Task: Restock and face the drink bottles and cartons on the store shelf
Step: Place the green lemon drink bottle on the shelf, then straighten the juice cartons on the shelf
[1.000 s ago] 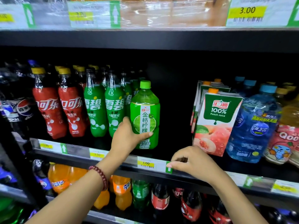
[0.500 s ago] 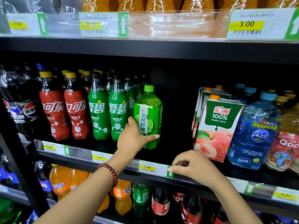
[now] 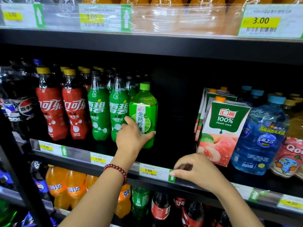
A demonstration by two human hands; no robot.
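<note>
Left hand (image 3: 131,138), centre of the frame: thumb and fingers curled round the lower body of the lime-green bottle (image 3: 144,112), thumb across its front, index finger along its left side. The bottle stands upright on the middle shelf (image 3: 180,154), label facing out, just right of the two front green soda bottles (image 3: 109,108) and touching the nearer one. A red bead bracelet (image 3: 117,171) circles the left wrist.

Right hand (image 3: 195,169), lower centre-right: fingers curled, holding nothing, thumb tip pressed on the green arrow end of a price tag (image 3: 152,172) on the shelf's front rail.

To the right of the lime-green bottle lies a dark gap in the shelf row. Beyond it, at centre-right, stand the peach juice cartons (image 3: 224,128), front one tilted slightly, more in file behind. Just right of them stands a blue water bottle (image 3: 262,136), then a red-labelled bottle (image 3: 290,158) at the right edge.

Left of the green soda bottles: two red-labelled cola bottles (image 3: 64,112), then dark cola bottles (image 3: 21,108) at the left edge.

Lower shelf, bottom of the frame: orange soda bottles (image 3: 65,189), a green bottle and cola bottles. Upper shelf rail (image 3: 164,18), top of the frame: price tags under clear film.
</note>
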